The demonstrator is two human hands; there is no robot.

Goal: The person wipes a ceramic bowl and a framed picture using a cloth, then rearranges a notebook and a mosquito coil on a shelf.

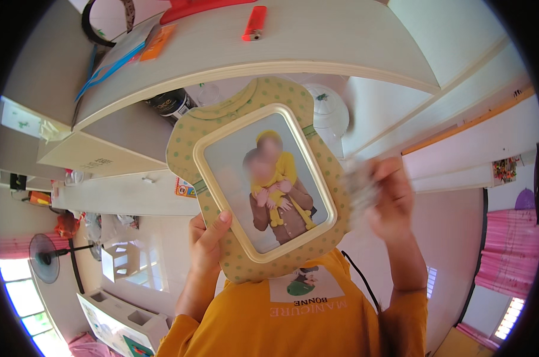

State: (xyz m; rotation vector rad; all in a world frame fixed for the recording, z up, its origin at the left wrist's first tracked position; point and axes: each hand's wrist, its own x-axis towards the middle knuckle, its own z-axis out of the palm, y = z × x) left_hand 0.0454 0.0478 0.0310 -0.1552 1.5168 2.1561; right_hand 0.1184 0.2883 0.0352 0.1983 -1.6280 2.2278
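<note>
A bear- or shirt-shaped photo frame (184,147), yellow-green with green dots, hangs tilted before my chest. Its raised cream inner border surrounds a photo (234,147) of two people in yellow and brown clothes. My left hand (209,238) grips the frame's lower left edge, thumb on the front. At the frame's right edge, my right hand (392,201) pinches a crumpled greyish-white wipe or cloth (362,187). Motion blurs both this hand and the wipe, and whether the wipe touches the frame cannot be told.
Beyond the frame stands a white shelf unit (332,40), with a red lighter (254,24) and an orange packet (159,42) on top. Inside are a dark canister (171,105) and a white lidded dish (329,109). A fan (45,259) stands far left.
</note>
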